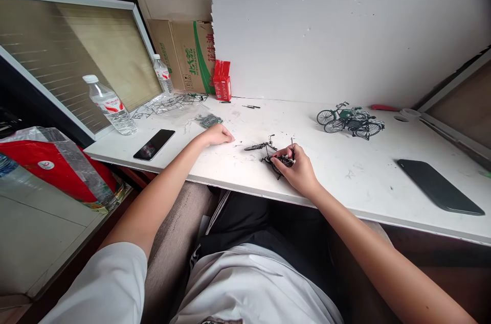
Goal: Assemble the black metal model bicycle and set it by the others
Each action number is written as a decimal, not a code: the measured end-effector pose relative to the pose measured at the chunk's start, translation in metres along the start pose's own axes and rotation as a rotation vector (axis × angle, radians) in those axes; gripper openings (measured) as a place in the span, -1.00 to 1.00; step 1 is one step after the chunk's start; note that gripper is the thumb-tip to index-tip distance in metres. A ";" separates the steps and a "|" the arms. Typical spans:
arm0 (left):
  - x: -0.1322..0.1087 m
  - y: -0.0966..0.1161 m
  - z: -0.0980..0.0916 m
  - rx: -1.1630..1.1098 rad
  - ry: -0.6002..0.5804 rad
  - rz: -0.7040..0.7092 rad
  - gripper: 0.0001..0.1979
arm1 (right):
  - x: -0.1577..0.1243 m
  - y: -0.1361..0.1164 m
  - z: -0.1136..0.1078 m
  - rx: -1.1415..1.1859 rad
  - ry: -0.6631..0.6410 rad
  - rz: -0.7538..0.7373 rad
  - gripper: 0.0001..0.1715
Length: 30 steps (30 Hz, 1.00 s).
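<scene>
On the white table (230, 170), a small black model bicycle (268, 149) lies in front of me. My right hand (297, 163) is closed round its rear part, and the fingers partly hide that wheel. The front wheel and handlebar point away to the left. To the left of the bicycle, my left hand (219, 134) rests on the tabletop with its fingers pressed together. Whether anything small is between those fingertips is too small to tell. Just behind it lies a dark green wheel-like part (209, 120).
Assembled model bicycles (351, 120) stand at the back right. A black phone (154, 144) and a water bottle (111, 105) are at the left, near part frames (172, 104). A red box (222, 81) stands by the wall; a dark slab (439, 186) lies right.
</scene>
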State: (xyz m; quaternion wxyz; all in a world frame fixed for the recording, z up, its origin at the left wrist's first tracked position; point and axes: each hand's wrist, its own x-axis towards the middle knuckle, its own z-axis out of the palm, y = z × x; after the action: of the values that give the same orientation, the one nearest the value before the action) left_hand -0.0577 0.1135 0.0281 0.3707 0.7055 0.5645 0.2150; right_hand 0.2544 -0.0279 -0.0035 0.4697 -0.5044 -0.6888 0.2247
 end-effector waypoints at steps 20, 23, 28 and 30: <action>-0.040 0.023 0.008 -0.532 -0.063 0.142 -0.56 | -0.002 -0.028 -0.012 -0.543 0.097 -0.673 -0.66; -0.056 0.040 0.015 -0.701 -0.198 0.271 -0.54 | -0.007 -0.031 -0.010 -0.489 0.112 -0.708 -0.58; -0.074 0.061 0.027 -0.818 -0.337 0.316 -0.59 | -0.008 -0.028 -0.008 -0.383 0.172 -0.715 -0.51; -0.075 0.063 0.031 -0.850 -0.343 0.288 -0.59 | -0.007 -0.026 -0.010 -0.367 0.176 -0.714 -0.51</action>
State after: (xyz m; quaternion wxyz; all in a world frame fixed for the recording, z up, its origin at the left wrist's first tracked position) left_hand -0.0156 0.0279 0.0658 0.6804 0.5879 0.2538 0.3564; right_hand 0.2510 -0.0455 0.0183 0.4774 -0.3264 -0.8065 -0.1229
